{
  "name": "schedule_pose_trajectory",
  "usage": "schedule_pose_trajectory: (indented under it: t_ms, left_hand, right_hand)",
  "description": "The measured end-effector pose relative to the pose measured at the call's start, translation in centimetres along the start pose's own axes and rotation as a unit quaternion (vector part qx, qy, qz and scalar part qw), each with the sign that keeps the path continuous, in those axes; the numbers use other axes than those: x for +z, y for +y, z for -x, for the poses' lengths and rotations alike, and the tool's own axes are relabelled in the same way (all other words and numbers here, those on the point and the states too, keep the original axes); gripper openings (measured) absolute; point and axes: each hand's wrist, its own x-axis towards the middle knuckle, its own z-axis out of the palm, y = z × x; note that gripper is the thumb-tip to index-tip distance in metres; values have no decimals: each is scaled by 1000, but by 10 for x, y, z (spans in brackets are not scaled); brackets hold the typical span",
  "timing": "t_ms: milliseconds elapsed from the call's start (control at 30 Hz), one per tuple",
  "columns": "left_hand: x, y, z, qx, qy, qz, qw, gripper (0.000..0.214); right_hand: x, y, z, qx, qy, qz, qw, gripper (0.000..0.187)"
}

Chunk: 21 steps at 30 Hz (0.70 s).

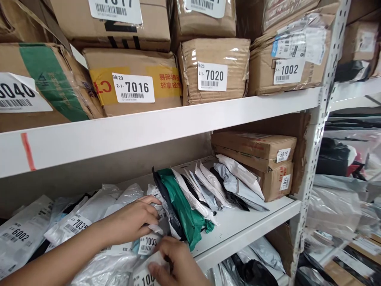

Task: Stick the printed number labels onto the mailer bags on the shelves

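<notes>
My left hand [135,218] reaches in among the plastic parcel bags on the lower shelf. Its fingers are bent around the edge of a pale parcel bag, beside a bag with a 1003 label [148,243]. Lower and nearer, my right hand [178,262] pinches a white parcel bag [145,274] between thumb and fingers; its label starts with 100 and the rest is covered. Just right of my hands leans a green parcel bag [184,202], in a row with white, grey and black ones. Left of them lie clear and white bags, one labelled 7035 [76,223].
Above runs the white shelf edge [166,129], carrying labelled cardboard boxes such as one marked 7020 [214,71]. Two stacked boxes [279,174] stand at the lower shelf's right end, beside a perforated upright post [315,159]. More bags [250,262] lie on the shelf below.
</notes>
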Motion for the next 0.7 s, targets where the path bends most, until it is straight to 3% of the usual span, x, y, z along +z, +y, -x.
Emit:
schedule_pose_trajectory:
  t_ms: [100, 167, 333, 500, 600, 700]
  left_hand:
    - [-4, 4, 9, -10, 4, 3, 1000, 24]
    - [-4, 6, 12, -17, 1, 9, 1000, 19]
    - [6, 5, 16, -39, 7, 38, 998, 25]
    - [3, 8, 24, -95, 15, 94, 991, 34]
    - [-3, 9, 23, -179, 25, 161, 970, 28]
    - [-4, 7, 15, -187, 35, 167, 967, 35]
  right_hand:
    - [1, -4, -4, -47, 50, -9, 998, 3]
    - [5, -3, -8, -48, 78, -1, 996, 8]
    - [6, 9, -8, 25, 129, -38, 991, 19]
    - [4, 14, -8, 105, 220, -141, 960, 33]
    - [11, 12, -11, 108, 191, -187, 958, 33]
    - [20, 10, -16, 130, 170, -211, 954, 39]
